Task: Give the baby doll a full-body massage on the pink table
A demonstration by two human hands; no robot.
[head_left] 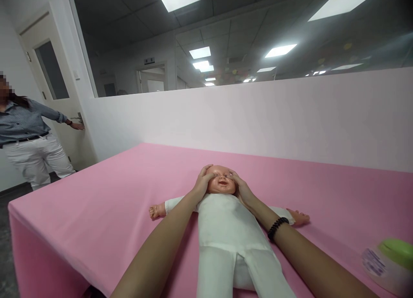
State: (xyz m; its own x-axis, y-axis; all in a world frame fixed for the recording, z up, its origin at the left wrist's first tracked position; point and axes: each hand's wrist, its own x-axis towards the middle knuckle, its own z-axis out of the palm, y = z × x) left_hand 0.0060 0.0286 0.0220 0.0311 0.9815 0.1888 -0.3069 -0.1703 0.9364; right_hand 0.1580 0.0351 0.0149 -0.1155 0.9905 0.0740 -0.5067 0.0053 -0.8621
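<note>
Arms point(158, 237) get cropped, hands point(202, 184) point(243, 190) clasp a doll's head point(222, 179), can't see every finger. Pink table point(106, 203) under them, white wall point(258, 119) beyond.

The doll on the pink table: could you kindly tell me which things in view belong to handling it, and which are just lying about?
In use:
doll
left hand, right hand, on its head
pink table beneath

Apparently just about:
green-lidded tub, untouched
door

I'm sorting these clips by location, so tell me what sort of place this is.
Probably an indoor training or practice room, though no readable sign confirms it: a baby doll lies on a pink-covered table, and glass rises above a white wall.
</note>
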